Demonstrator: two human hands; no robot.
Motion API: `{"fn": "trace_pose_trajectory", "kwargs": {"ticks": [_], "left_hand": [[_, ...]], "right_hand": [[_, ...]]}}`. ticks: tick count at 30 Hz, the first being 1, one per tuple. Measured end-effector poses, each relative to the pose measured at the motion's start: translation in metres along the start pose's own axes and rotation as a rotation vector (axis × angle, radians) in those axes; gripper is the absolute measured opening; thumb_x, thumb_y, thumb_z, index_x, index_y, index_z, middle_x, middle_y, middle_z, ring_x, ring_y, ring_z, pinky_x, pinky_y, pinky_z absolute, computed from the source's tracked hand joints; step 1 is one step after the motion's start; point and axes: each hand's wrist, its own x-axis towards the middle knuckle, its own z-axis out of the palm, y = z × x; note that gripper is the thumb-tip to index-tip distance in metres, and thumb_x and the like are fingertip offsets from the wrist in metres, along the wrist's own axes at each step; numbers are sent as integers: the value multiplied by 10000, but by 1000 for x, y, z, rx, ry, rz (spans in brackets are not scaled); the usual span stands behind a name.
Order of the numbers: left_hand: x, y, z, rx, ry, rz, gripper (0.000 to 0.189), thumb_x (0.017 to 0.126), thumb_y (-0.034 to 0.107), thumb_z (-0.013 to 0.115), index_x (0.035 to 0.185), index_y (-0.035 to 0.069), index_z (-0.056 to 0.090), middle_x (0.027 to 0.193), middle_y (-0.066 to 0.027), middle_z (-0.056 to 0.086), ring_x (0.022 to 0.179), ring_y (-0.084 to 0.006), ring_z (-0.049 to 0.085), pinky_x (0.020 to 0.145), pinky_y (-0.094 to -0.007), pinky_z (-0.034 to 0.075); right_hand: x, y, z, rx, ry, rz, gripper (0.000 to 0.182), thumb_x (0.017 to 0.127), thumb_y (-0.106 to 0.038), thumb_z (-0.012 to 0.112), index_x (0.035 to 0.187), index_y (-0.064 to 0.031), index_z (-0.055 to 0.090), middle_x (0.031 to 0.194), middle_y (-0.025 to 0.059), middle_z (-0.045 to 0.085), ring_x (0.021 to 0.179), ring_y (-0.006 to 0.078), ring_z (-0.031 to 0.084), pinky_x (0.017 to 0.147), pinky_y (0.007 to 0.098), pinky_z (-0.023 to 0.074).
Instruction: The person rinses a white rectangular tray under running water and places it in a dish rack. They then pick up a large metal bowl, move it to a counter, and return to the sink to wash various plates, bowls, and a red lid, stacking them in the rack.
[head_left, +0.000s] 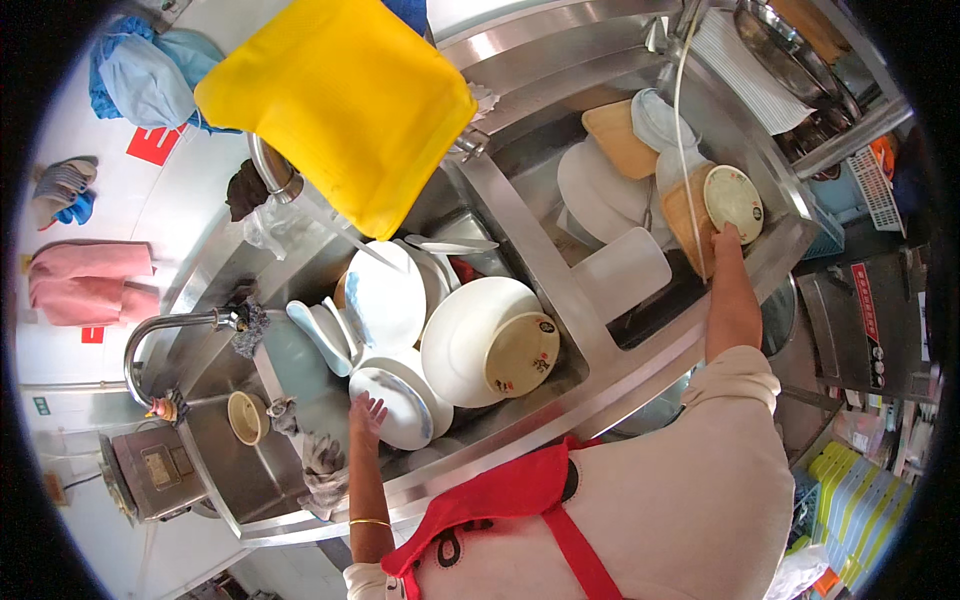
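My left hand reaches over the middle sink basin with fingers apart, at the edge of a white oval plate with a blue rim. A large round white plate and a patterned cream bowl lie to its right. Water runs from a faucet onto a white plate with blue marks. In the right basin, my right hand holds a patterned cream dish by its near rim, beside a tan board-like piece and a white rectangular dish.
A yellow cloth-like sheet hangs over the faucet area. A steel divider separates the basins. A thin white hose crosses the right basin. A cream bowl sits in the left basin; grey gloves lie on its divider.
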Motion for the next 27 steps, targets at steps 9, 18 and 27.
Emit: {"fn": "trace_pose_trajectory", "kwargs": {"ticks": [9, 18, 27], "left_hand": [[-10, 0, -1, -2, -29, -7, 456, 768, 259, 458, 1132, 33, 302, 1115, -140, 365, 927, -259, 471, 730, -357, 416], [-15, 3, 22, 10, -70, 26, 442, 774, 232, 460, 1137, 39, 298, 1076, -139, 389, 907, -250, 480, 730, -357, 427], [-27, 8, 29, -4, -168, 133, 423, 777, 208, 460, 1127, 18, 316, 1079, -161, 390, 938, -285, 461, 778, -372, 411]], "right_hand": [[-12, -33, -4, 733, 184, 445, 293, 766, -133, 451, 1023, 1, 406, 885, 171, 482, 625, 245, 509, 381, 254, 446], [-125, -130, -16, -996, 232, -503, 307, 770, -89, 422, 1056, 3, 364, 963, 199, 477, 741, 305, 539, 468, 323, 487], [-243, -163, -9, -1087, 317, -1281, 405, 746, -38, 386, 1143, -97, 327, 1013, 164, 477, 799, 298, 540, 604, 392, 454]]}}
